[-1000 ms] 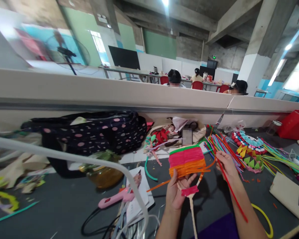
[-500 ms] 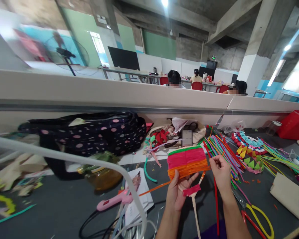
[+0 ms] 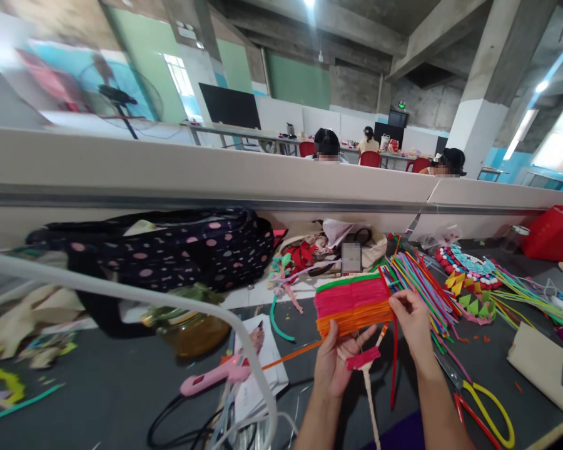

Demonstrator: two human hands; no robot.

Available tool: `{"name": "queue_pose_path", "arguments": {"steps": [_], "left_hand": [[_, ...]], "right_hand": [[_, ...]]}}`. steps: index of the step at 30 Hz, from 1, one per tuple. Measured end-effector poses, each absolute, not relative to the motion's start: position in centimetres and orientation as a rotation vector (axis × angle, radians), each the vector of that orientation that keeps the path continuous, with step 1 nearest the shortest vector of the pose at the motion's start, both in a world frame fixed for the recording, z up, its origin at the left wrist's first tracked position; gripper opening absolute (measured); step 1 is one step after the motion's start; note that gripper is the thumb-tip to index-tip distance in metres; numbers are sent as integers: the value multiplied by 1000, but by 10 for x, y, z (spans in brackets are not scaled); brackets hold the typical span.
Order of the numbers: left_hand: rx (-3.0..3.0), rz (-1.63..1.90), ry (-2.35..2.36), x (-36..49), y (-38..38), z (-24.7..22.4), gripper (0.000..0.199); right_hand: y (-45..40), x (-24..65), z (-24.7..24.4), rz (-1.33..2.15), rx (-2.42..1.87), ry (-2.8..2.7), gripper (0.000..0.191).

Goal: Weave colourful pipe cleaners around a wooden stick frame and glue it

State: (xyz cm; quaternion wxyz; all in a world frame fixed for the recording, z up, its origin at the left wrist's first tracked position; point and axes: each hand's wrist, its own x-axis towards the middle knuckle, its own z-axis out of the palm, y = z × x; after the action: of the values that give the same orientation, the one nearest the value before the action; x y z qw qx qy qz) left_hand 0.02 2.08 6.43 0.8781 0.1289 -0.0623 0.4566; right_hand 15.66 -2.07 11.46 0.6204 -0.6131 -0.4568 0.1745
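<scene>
A small panel of green, pink and orange strips is held up by my left hand, its thumb on the front lower edge and the other fingers behind. My right hand pinches a long red strip, probably a pipe cleaner, against the panel's right edge. The strip's top stands by the upper right corner; its lower end hangs free. An orange strip trails left from the panel. Below my left fingers hangs a pink-wrapped crosspiece with a cream cord.
A pink glue gun rests on papers at left, behind a white curved tube. Yellow-handled scissors and a bundle of coloured pipe cleaners lie right. A glass jar, a dotted bag and a low partition stand beyond.
My right hand has shifted slightly left, bringing the red strip up along the panel's right edge. The strip's lower end has risen and swung left. My left hand keeps its hold.
</scene>
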Motion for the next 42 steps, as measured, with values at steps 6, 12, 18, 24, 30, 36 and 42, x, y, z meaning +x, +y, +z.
{"name": "queue_pose_path", "arguments": {"steps": [6,12,18,24,30,36,42], "left_hand": [[286,983,17,5,18,67,35],[744,973,235,0,12,60,52],[1441,647,431,-32,16,66,37],[1343,666,435,-26,26,71,45],[930,968,648,-22,45,64,46],[1136,1361,919,-32,34,88,28],[1662,1563,813,-12,4,126,23]], "right_hand": [[-16,157,117,766,-1138,-812,23],[-14,168,126,772,-1072,-735,22],[-21,178,135,873,-1071,-759,19],[-30,191,140,901,-1066,-717,19],[-37,212,159,829,-1174,-814,21],[-39,217,164,789,-1399,-1078,26],[-39,191,157,713,-1505,-1346,21]]}}
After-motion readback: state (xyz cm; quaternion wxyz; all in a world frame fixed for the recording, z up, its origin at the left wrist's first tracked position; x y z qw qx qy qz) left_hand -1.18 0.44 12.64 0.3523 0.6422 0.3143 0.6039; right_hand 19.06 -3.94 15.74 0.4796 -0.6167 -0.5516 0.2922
